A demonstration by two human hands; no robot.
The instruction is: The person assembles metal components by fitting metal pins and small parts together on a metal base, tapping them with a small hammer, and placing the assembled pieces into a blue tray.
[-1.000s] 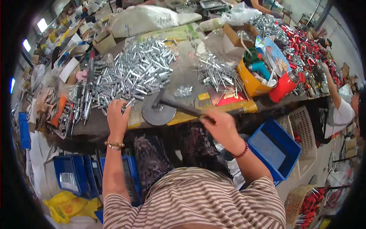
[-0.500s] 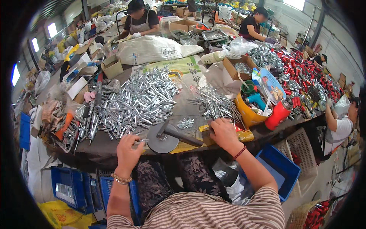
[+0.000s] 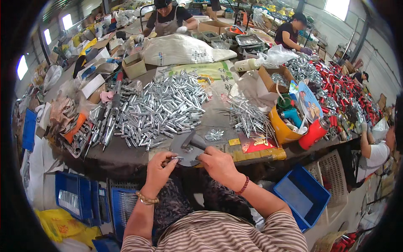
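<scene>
My left hand (image 3: pixel 159 168) pinches a thin metal pin (image 3: pixel 175 158) at the near edge of the workbench. My right hand (image 3: pixel 218 164) is closed around the handle of a dark hammer (image 3: pixel 194 142), whose head rests over a round grey metal block (image 3: pixel 184 150). Both hands meet at this block. Beyond it lies a large heap of shiny metal tubes (image 3: pixel 161 107), and to the right a smaller pile of thin metal pins (image 3: pixel 247 117). A few small metal bits (image 3: pixel 215 134) lie just behind the block.
A yellow bucket (image 3: pixel 282 130) with tools and a red canister (image 3: pixel 314 132) stand at right. Blue crates sit below the bench at left (image 3: pixel 75 195) and right (image 3: pixel 303 195). A white sack (image 3: pixel 180 49) and cardboard boxes (image 3: pixel 134 65) lie farther back. Other people work at the far tables and at right.
My left hand came off the tube heap and moved in to the round block with a pin. My right hand slid along the hammer toward the block. The view tilted up.
</scene>
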